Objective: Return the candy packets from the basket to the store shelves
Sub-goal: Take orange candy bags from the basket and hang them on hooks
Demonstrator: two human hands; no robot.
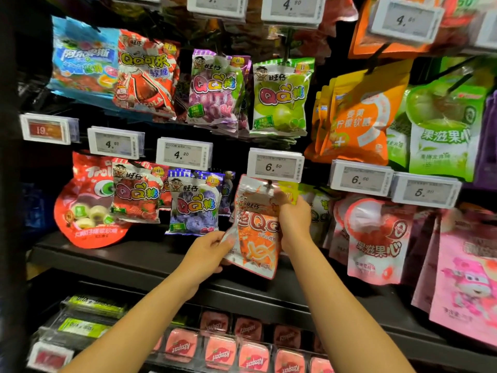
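Orange-and-white candy packet point(255, 227), glossy, "QQ" lettering, upright with slight tilt, top edge at the hook under the 6.50 price tag point(274, 166). Held in front of the store shelves point(150, 254): left hand point(208, 254) pinches lower left corner, right hand point(291, 214) grips upper right edge.

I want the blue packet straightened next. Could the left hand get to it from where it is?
Probably yes: the left hand sits just below the blue packet with nothing between, but it grips the orange packet and must let go first.
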